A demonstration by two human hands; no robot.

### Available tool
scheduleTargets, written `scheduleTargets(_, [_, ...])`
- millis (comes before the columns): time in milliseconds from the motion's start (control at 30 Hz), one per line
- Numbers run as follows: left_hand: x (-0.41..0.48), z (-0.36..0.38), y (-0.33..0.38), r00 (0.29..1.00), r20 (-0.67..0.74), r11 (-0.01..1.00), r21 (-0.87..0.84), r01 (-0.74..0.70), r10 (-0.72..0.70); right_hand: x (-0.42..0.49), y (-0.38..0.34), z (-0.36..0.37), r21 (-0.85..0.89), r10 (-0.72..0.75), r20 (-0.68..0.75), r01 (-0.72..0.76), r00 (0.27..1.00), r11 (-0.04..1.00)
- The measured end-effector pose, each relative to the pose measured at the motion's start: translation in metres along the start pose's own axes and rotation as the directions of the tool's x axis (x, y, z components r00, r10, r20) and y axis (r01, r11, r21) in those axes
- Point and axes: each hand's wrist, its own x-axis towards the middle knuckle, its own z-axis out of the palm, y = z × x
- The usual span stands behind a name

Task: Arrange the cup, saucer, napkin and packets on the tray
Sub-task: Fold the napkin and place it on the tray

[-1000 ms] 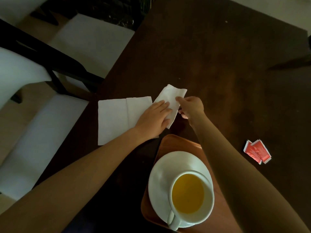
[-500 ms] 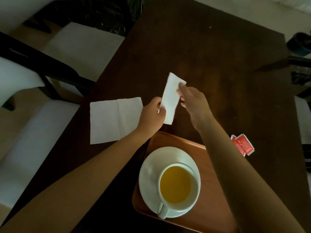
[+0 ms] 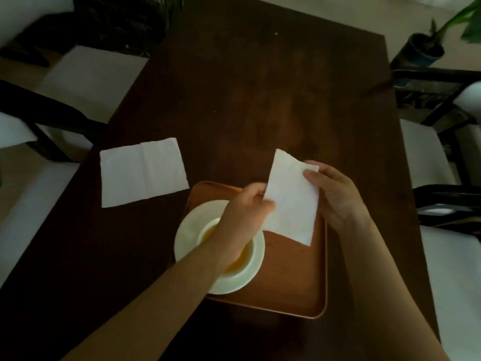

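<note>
A folded white napkin [image 3: 291,201] hangs in the air over the far right part of the brown tray [image 3: 291,282]. My left hand [image 3: 244,212] pinches its left edge and my right hand [image 3: 335,194] grips its right edge. On the tray's left half stands a white saucer [image 3: 187,230] with a white cup [image 3: 244,259] of yellow drink; my left forearm hides most of the cup. The red packets are out of sight behind my right arm.
A second white napkin [image 3: 143,171] lies flat on the dark wooden table [image 3: 260,87], left of the tray. Chairs with white cushions [image 3: 86,74] stand on both sides. A potted plant [image 3: 421,50] sits at the far right.
Both hands have carried the folded napkin from the table beyond the tray back toward me and to the right, over the tray. The red packets have passed out of sight.
</note>
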Motion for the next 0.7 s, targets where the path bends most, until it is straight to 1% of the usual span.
scheduleTargets(67, [-0.014,0.02,-0.019,0.993,-0.106,0.994,0.097,-0.045,0.055,-0.005,0.015,-0.018,-0.168,-0.071,-0.092,0.055,0.993,0.984])
scheduleTargets(133, [-0.026,0.038,-0.039,0.976,-0.178,0.959,0.273,-0.076,0.128,-0.008,0.032,-0.032,-0.34,-0.151,-0.104,0.108,0.983,0.934])
scheduleTargets(233, [-0.036,0.06,-0.074,0.962,-0.149,0.876,0.462,-0.138,0.23,-0.006,0.057,-0.042,-0.47,-0.21,-0.051,0.162,0.976,0.868])
scheduleTargets(333, [-0.038,0.075,-0.103,0.967,-0.085,0.808,0.57,-0.15,0.24,0.0,0.077,-0.045,-0.617,-0.259,0.011,0.211,0.966,0.758])
scheduleTargets(500, [-0.033,0.085,-0.124,0.953,-0.108,0.647,0.755,-0.107,0.284,0.007,0.095,-0.044,-0.688,-0.326,0.092,0.297,0.941,0.662])
scheduleTargets(600, [-0.032,0.088,-0.126,0.954,-0.072,0.512,0.854,-0.092,0.29,0.009,0.094,-0.039,-0.701,-0.376,0.114,0.343,0.919,0.626])
scheduleTargets(633, [-0.032,0.088,-0.127,0.955,-0.063,0.482,0.872,-0.089,0.29,0.01,0.092,-0.038,-0.711,-0.39,0.109,0.346,0.914,0.612])
scheduleTargets(700, [-0.032,0.089,-0.128,0.956,-0.055,0.455,0.886,-0.086,0.287,0.012,0.089,-0.036,-0.722,-0.407,0.111,0.355,0.907,0.594])
